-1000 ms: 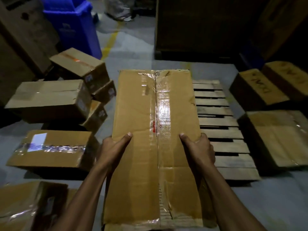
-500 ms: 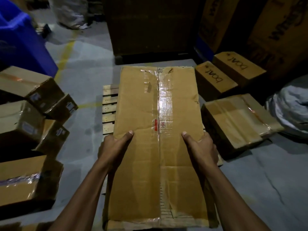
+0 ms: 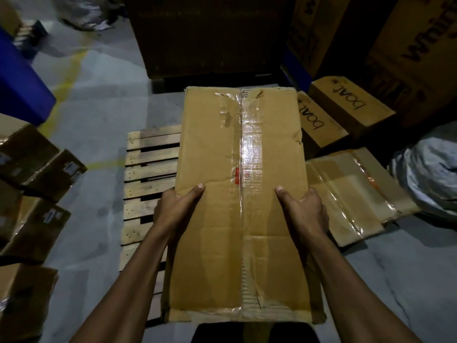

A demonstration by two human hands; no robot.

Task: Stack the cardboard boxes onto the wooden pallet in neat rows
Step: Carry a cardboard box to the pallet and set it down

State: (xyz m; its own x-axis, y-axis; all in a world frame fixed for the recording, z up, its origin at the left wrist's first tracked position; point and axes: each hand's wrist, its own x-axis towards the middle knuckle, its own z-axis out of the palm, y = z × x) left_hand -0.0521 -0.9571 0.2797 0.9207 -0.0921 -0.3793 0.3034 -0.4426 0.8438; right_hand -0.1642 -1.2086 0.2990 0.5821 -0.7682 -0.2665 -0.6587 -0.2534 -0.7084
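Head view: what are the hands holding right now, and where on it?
Both hands grip the long cardboard box: left hand on its left edge, right hand on its right edge, thumbs on top, about midway along.

- Grey concrete floor (image 3: pixel 103 115), yellow line (image 3: pixel 66 82) painted left of the hands.
- Wooden pallet (image 3: pixel 148 169) lies beneath the hands.
- Cardboard boxes (image 3: pixel 346 184) right; more boxes (image 3: pixel 37 164) left.
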